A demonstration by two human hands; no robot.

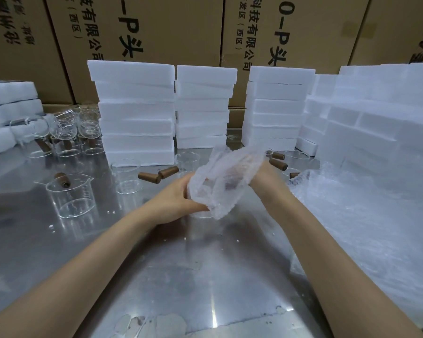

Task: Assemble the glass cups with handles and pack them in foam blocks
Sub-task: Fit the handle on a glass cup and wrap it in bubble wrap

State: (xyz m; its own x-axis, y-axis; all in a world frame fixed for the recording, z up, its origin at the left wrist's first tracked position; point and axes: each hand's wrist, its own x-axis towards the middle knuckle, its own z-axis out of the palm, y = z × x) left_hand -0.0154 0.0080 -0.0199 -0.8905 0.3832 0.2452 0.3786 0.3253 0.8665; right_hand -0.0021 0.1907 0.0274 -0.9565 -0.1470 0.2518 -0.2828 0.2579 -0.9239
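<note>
A glass cup wrapped in bubble wrap (220, 184) is held between both hands above the steel table (181, 264). My left hand (178, 201) grips its lower left side. My right hand (259, 172) reaches in from the right, mostly hidden behind the wrap, fingers around it. An assembled glass cup with a brown handle (70, 193) stands at the left. Loose brown handles (166, 173) lie behind my hands, more handles (277, 163) to the right. Bare glass cups (128, 176) stand near the foam stacks.
Stacks of white foam blocks (137, 113) line the back of the table and a larger foam pile (376, 118) fills the right. Bubble wrap sheets (364, 228) spread at right. Several assembled cups (66, 135) cluster at back left. Cardboard boxes (156, 28) stand behind.
</note>
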